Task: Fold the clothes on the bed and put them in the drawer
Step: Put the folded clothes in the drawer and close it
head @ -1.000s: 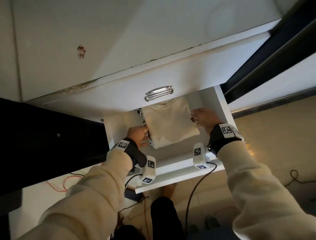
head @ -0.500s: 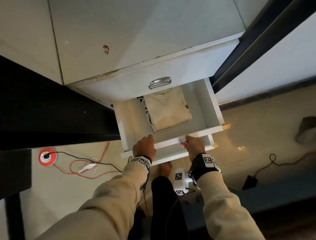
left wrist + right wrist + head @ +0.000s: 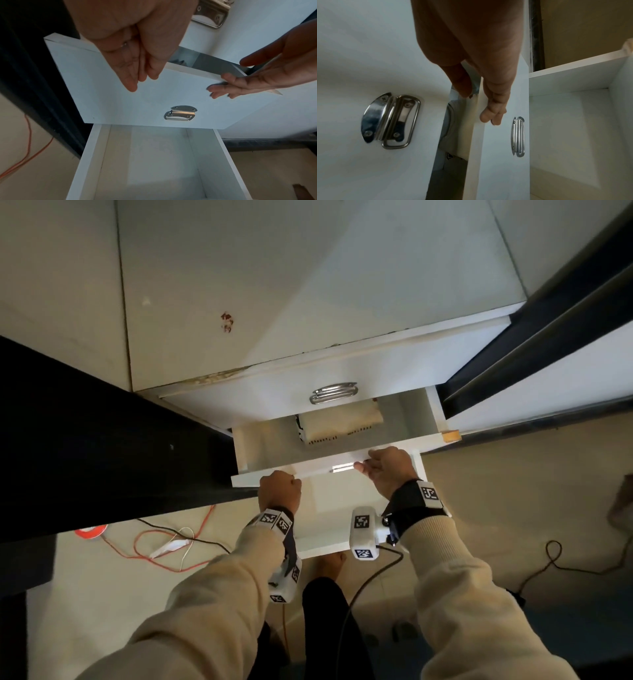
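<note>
White panels fill most of what you see: a cabinet with a stack of drawers, viewed from above. Your left hand [image 3: 279, 491] rests with straight fingers [image 3: 132, 81] held together, flat against the front panel of the middle drawer [image 3: 394, 419]. Your right hand [image 3: 388, 470] sits at that same panel's top edge, its fingers [image 3: 491, 115] straight and together on the front face, the thumb [image 3: 462, 83] just behind the edge; neither hand curls round anything. That drawer stands partly open. Inside it lies the folded cream garment [image 3: 342, 422], flat on the drawer floor toward the back, half hidden under the closed drawer above. A black-and-white patterned piece [image 3: 300, 429] shows at the garment's left side, touching it. The closed drawer above carries a metal handle [image 3: 334, 393]. The middle drawer has its own small metal handle [image 3: 180, 113] on the front, below and between your hands, touched by neither. Beneath it, a lower drawer [image 3: 154, 162] is pulled out further toward you. Orange and white cables [image 3: 171, 546] lie on the floor to your left.
</note>
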A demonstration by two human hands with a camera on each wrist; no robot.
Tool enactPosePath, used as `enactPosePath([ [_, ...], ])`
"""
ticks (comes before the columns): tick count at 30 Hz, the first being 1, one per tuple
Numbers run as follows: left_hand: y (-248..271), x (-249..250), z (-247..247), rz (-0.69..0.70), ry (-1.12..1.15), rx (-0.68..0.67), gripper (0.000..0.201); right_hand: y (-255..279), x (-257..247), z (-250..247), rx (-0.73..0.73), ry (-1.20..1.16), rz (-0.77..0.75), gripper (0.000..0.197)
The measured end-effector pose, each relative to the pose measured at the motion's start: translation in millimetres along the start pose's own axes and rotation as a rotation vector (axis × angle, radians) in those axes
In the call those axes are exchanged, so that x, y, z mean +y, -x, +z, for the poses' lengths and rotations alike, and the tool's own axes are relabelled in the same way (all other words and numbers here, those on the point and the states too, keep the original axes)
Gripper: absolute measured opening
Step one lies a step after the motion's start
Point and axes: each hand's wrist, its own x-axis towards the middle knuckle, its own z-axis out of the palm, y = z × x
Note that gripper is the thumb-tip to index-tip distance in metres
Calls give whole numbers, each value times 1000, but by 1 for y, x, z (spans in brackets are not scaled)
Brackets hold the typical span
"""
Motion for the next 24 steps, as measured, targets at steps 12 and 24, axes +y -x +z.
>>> enactPosePath([
  [12,-58,28,-20,68,294,-41,68,-31,-39,62,-61,-182,-129,40],
  [24,-85,16,-23,151,363,-87,72,-47,-32,51,-280,-254,-140,54],
])
